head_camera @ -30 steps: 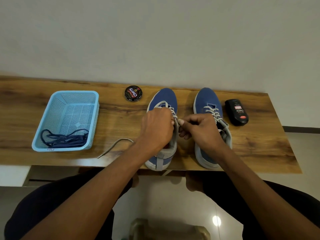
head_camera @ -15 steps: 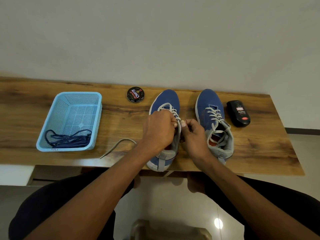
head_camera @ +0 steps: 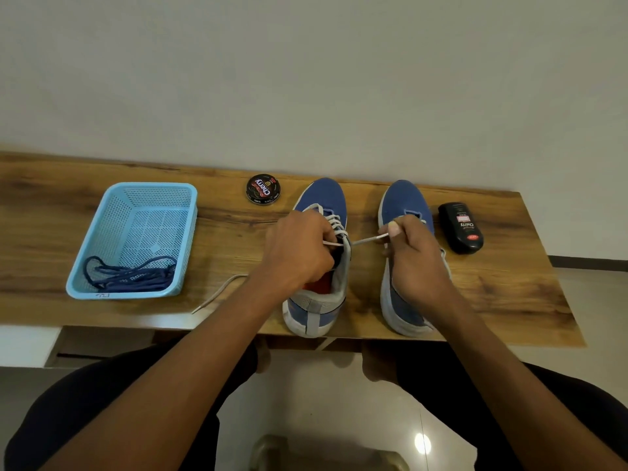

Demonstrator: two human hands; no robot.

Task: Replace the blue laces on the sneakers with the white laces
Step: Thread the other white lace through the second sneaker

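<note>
Two blue sneakers stand side by side on the wooden table (head_camera: 492, 300), toes toward the wall. My left hand (head_camera: 299, 253) grips the collar and lacing of the left sneaker (head_camera: 323, 198). My right hand (head_camera: 413, 256) pinches the end of the white lace (head_camera: 368, 239) and holds it taut to the right, over the right sneaker (head_camera: 406, 198). The lace's other end (head_camera: 217, 294) trails on the table left of the shoe. The blue laces (head_camera: 131, 275) lie bunched in a light blue basket (head_camera: 102, 232).
A round tin of shoe polish (head_camera: 263, 189) sits behind the left sneaker near the wall. A black polish bottle (head_camera: 460, 227) lies right of the right sneaker. Both heels sit at the table's front edge, above my knees.
My right hand has moved right from beside the left sneaker, drawing the white lace end out taut. My left hand stays on the left sneaker.
</note>
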